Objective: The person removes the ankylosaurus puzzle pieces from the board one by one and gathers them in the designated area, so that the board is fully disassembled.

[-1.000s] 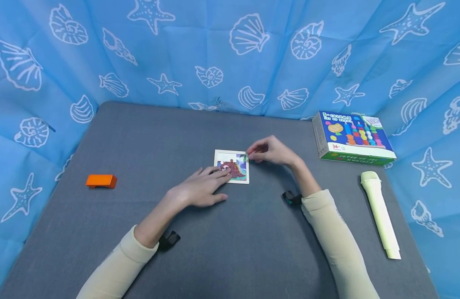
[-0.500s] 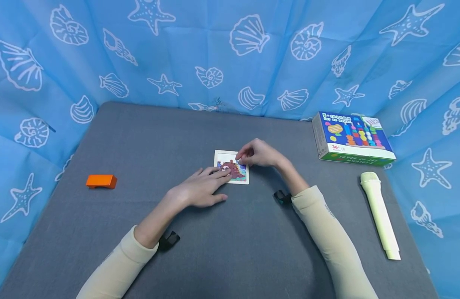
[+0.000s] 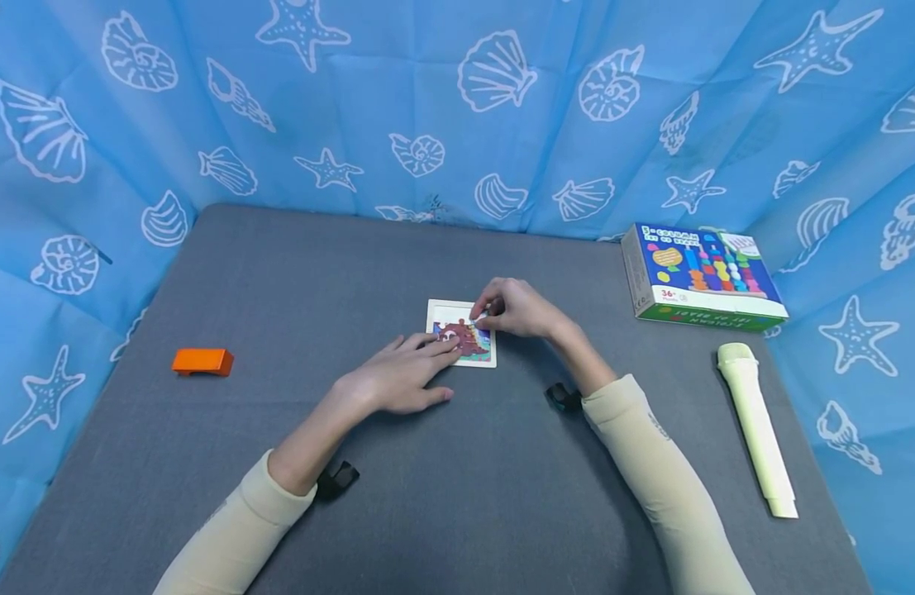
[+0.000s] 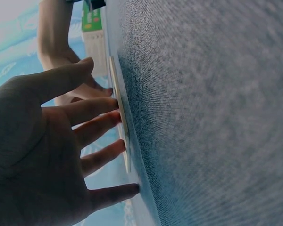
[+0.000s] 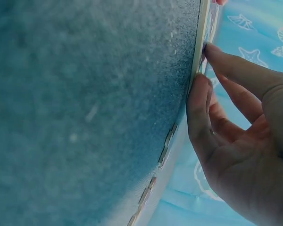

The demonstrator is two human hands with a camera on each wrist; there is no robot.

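- The orange block [image 3: 202, 361] lies on the grey worktop [image 3: 487, 479], well to the left of both hands.
- The left hand [image 3: 401, 376] is relaxed and grasps nothing: its fingers are straight and spread, with some fingertips resting on the puzzle tray, and its thumb pointing away from it.
- The puzzle tray [image 3: 451, 312] lies flat between the two hands, its lower left part under the left fingers. A brown animal picture is partly formed; a white area remains near the upper edge.
- The small puzzle piece [image 3: 475, 321], mostly hidden, appears pinched between thumb and forefinger of the right hand [image 3: 524, 307], over the tray's right side. I judge that this piece is being fitted; the next move seems to call for aligning its edges and pressing it flat, while the left hand steadies the tray.
- Thin flat pieces [image 5: 167, 146] lie beside the right hand, seen edge-on.
- The bead-set box [image 3: 706, 273] and the pale toy microphone [image 3: 758, 430] are farther right of the right hand.
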